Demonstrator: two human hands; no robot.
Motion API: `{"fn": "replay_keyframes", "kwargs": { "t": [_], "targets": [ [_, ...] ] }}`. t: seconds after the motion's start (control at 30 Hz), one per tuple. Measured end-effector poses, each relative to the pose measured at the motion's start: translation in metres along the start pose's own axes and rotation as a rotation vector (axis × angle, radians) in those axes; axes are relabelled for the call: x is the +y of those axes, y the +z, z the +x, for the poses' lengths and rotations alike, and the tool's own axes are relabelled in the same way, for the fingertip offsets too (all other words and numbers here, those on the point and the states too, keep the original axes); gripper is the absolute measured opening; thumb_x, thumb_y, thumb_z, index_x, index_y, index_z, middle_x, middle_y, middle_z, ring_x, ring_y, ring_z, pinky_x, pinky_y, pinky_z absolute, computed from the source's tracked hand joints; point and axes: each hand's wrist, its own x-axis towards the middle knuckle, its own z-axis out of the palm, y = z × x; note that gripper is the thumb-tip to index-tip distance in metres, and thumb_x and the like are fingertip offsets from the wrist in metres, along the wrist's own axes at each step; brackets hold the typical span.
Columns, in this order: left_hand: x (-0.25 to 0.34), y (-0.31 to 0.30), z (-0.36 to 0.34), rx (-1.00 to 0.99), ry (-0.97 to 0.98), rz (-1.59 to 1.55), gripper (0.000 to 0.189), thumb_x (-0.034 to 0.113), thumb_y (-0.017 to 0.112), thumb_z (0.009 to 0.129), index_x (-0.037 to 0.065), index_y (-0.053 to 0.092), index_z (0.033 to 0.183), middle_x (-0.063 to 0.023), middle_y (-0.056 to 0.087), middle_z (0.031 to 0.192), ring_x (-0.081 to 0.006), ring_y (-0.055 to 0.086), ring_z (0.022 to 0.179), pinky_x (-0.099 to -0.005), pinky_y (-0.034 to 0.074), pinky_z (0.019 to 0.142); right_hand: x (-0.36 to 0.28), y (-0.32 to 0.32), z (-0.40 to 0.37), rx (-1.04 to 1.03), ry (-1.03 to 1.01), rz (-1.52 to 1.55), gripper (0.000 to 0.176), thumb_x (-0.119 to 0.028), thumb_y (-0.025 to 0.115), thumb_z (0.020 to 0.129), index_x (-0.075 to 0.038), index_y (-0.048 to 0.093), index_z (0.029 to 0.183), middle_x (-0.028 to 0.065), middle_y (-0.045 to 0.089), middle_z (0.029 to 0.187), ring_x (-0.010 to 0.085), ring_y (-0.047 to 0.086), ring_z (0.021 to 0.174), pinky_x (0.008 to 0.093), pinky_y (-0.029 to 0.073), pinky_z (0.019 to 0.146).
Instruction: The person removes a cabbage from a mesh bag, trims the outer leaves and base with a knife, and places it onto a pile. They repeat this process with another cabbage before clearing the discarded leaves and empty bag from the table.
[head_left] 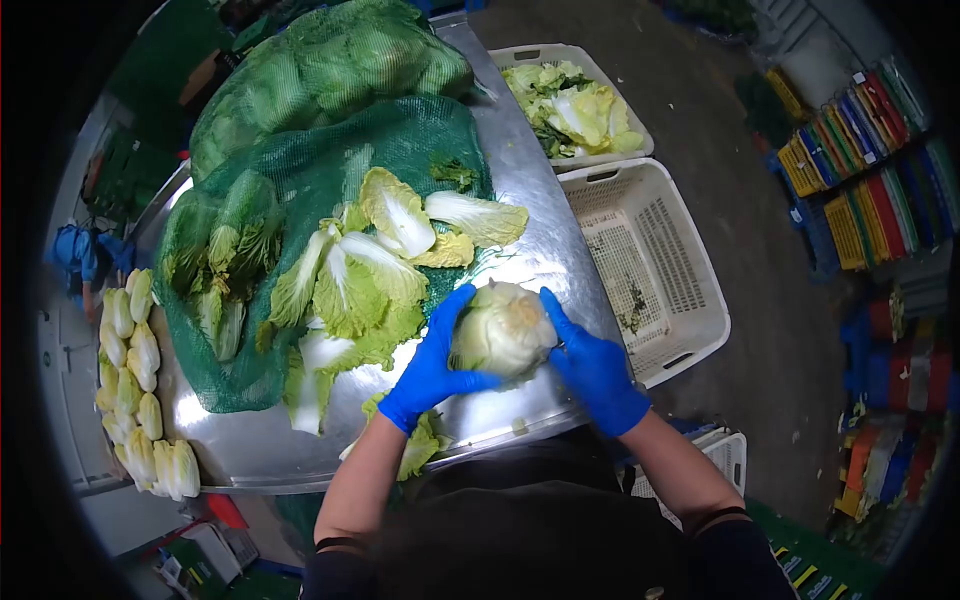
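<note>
A napa cabbage (pixel 497 335), pale green with its browned stem end turned up towards me, is between my hands above the metal table. My left hand (pixel 437 362), in a blue glove, cups its left side, thumb along the lower edge. From the right, my right hand (pixel 592 370), also blue-gloved, presses its fingers against the cabbage beside the stem end. Stripped cabbage leaves (pixel 365 275) lie spread just beyond my left hand, partly on a green mesh bag (pixel 330 150). More leaf pieces (pixel 420 447) sit under my left wrist.
A full mesh sack of cabbages (pixel 340 70) stands at the back. Trimmed cabbages (pixel 145 360) line the table's left edge. Right of the table are a crate of leaves (pixel 640 150) and a white crate (pixel 705 325) with scraps. Coloured crates (pixel 850 130) are stacked far right.
</note>
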Motion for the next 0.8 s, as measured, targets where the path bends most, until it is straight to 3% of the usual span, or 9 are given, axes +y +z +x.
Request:
{"fn": "replay_keyframes", "kwargs": {
  "t": [0.2, 0.3, 0.4, 0.43, 0.53, 0.67, 0.73, 0.77, 0.8],
  "targets": [
    [-0.013, 0.027, -0.014, 0.420, -0.124, -0.254, 0.083, 0.015, 0.077, 0.065, 0.003, 0.036, 0.136, -0.0125, 0.044, 0.132, -0.0252, 0.044, 0.120, -0.0359, 0.032, 0.105, -0.012, 0.004, -0.003, -0.089, -0.091, 0.004, 0.064, -0.012, 0.058, 0.080, -0.024, 0.037, 0.140, 0.0148, 0.063, 0.082, 0.0276, 0.061, 0.060, 0.0357, 0.050, 0.057],
    [-0.001, 0.022, -0.027, 0.431, -0.256, -0.447, 0.085, 0.012, 0.079, 0.063, 0.003, 0.036, 0.136, -0.0142, 0.042, 0.133, -0.0266, 0.041, 0.123, -0.0370, 0.032, 0.105, 0.062, 0.023, 0.023, -0.031, 0.185, 0.498, 0.060, -0.025, 0.057, 0.085, -0.019, 0.036, 0.140, 0.0181, 0.064, 0.083, 0.0298, 0.060, 0.061, 0.0392, 0.049, 0.057],
    [-0.006, 0.016, -0.034, 0.388, -0.276, -0.341, 0.088, 0.013, 0.080, 0.062, 0.003, 0.034, 0.137, -0.0151, 0.040, 0.135, -0.0268, 0.038, 0.126, -0.0372, 0.031, 0.106, 0.060, 0.007, 0.028, 0.081, 0.352, -0.059, 0.064, -0.028, 0.059, 0.084, -0.011, 0.034, 0.140, 0.0184, 0.063, 0.080, 0.0257, 0.060, 0.062, 0.0369, 0.049, 0.060],
    [-0.007, 0.018, -0.033, 0.399, -0.285, -0.370, 0.089, 0.013, 0.080, 0.062, 0.003, 0.034, 0.138, -0.0147, 0.039, 0.137, -0.0270, 0.036, 0.128, -0.0367, 0.030, 0.107, 0.017, -0.019, 0.030, 0.012, 0.403, 0.059, 0.068, -0.030, 0.064, 0.083, -0.004, 0.035, 0.138, 0.0162, 0.064, 0.086, 0.0190, 0.060, 0.068, 0.0341, 0.049, 0.063],
    [-0.010, 0.019, -0.028, 0.388, -0.322, -0.441, 0.090, 0.014, 0.081, 0.062, 0.003, 0.033, 0.138, -0.0149, 0.040, 0.136, -0.0268, 0.036, 0.128, -0.0361, 0.030, 0.106, -0.036, -0.008, 0.016, -0.097, 0.098, 0.615, 0.067, -0.032, 0.069, 0.080, -0.003, 0.042, 0.133, 0.0122, 0.064, 0.100, 0.0137, 0.059, 0.080, 0.0299, 0.049, 0.071],
    [-0.045, -0.030, -0.038, 0.200, -0.329, -0.549, 0.083, 0.016, 0.077, 0.067, 0.001, 0.035, 0.136, -0.0177, 0.040, 0.136, -0.0280, 0.036, 0.128, -0.0355, 0.030, 0.106, -0.028, 0.043, 0.026, -0.201, -0.033, 0.823, 0.065, -0.032, 0.073, 0.077, -0.001, 0.047, 0.128, 0.0103, 0.061, 0.112, 0.0130, 0.058, 0.093, 0.0279, 0.048, 0.080],
    [-0.084, -0.056, -0.051, 0.569, -0.561, 0.150, 0.079, 0.018, 0.075, 0.070, -0.003, 0.034, 0.134, -0.0200, 0.038, 0.136, -0.0299, 0.035, 0.127, -0.0365, 0.028, 0.106, -0.031, 0.038, 0.030, -0.265, 0.087, 1.054, 0.064, -0.032, 0.075, 0.075, 0.002, 0.051, 0.124, 0.0103, 0.060, 0.112, 0.0124, 0.055, 0.099, 0.0278, 0.045, 0.088],
    [-0.074, -0.060, -0.056, 0.639, -0.401, 0.688, 0.082, 0.021, 0.076, 0.069, -0.005, 0.032, 0.134, -0.0220, 0.036, 0.138, -0.0319, 0.035, 0.127, -0.0379, 0.027, 0.107, -0.031, 0.033, 0.032, -0.256, 0.064, 0.995, 0.063, -0.029, 0.075, 0.076, 0.003, 0.050, 0.123, 0.0102, 0.060, 0.111, 0.0129, 0.055, 0.099, 0.0290, 0.045, 0.088],
    [-0.055, -0.063, -0.052, 0.706, -0.186, 0.820, 0.088, 0.024, 0.079, 0.067, -0.004, 0.030, 0.135, -0.0225, 0.034, 0.138, -0.0332, 0.033, 0.128, -0.0386, 0.026, 0.107, -0.032, 0.031, 0.037, -0.255, 0.056, 0.992, 0.063, -0.029, 0.075, 0.076, 0.003, 0.050, 0.123, 0.0102, 0.060, 0.111, 0.0129, 0.055, 0.099, 0.0290, 0.045, 0.088]
  ]
}}
